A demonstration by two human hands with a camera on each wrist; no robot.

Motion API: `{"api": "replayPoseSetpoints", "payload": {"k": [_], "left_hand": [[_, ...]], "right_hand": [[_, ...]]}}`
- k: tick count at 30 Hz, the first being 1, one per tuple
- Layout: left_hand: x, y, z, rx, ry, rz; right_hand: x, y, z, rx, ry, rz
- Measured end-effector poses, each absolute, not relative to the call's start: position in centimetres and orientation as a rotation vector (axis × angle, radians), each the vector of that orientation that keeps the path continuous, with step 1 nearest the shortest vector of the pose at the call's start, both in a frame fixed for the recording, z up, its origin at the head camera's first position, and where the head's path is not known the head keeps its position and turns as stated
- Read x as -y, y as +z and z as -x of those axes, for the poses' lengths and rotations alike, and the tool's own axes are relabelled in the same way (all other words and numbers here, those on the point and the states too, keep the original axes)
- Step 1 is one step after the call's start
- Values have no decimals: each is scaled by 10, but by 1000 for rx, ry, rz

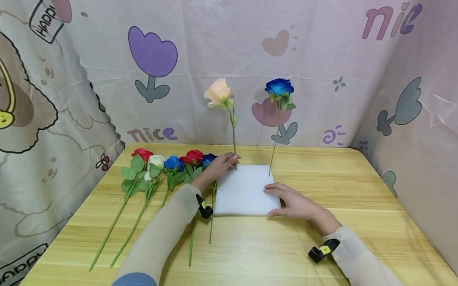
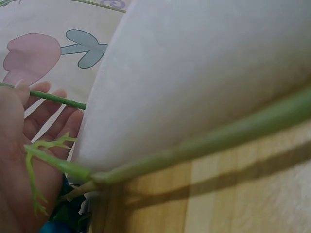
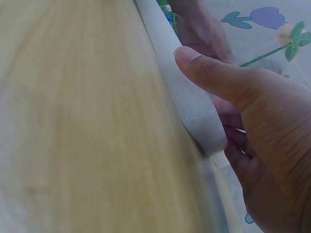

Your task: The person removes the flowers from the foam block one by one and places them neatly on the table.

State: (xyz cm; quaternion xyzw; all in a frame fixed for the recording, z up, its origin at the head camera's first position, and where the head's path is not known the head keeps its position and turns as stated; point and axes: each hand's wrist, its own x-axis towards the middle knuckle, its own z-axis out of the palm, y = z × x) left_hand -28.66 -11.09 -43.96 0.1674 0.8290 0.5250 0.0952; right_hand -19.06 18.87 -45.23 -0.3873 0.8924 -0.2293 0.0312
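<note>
A peach rose (image 1: 218, 94) stands upright over the far left corner of a square white foam block (image 1: 245, 194). My left hand (image 1: 220, 166) pinches its green stem low down, between thumb and fingers, close above the foam; the left wrist view shows the thin stem (image 2: 58, 99) across the fingers. At the foam's far right corner a blue rose (image 1: 279, 87) stands on its own stem, leaning slightly right. My right hand (image 1: 295, 200) grips the block's near right corner, with the thumb (image 3: 214, 75) on the front side and the fingers round the right side.
Left of the block lie several roses: a red rose (image 1: 142, 154), a white rose (image 1: 156, 161), a blue rose (image 1: 173, 163) and others, stems toward me. One stem (image 1: 211, 226) runs along the foam's left edge. A printed cloth (image 1: 214, 39) hangs behind the wooden table (image 1: 322, 254).
</note>
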Motion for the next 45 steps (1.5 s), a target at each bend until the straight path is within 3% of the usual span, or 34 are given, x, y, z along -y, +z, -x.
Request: {"api": "replayPoseSetpoints", "payload": {"k": [15,45], "left_hand": [[106,-445,295,-2492,1625,-602],[105,-442,296,-2458,1667,-476]], "right_hand": [[-188,-454,192,-2753,-717,1204],[-188,-453,192,-2757,-706,1214]]}}
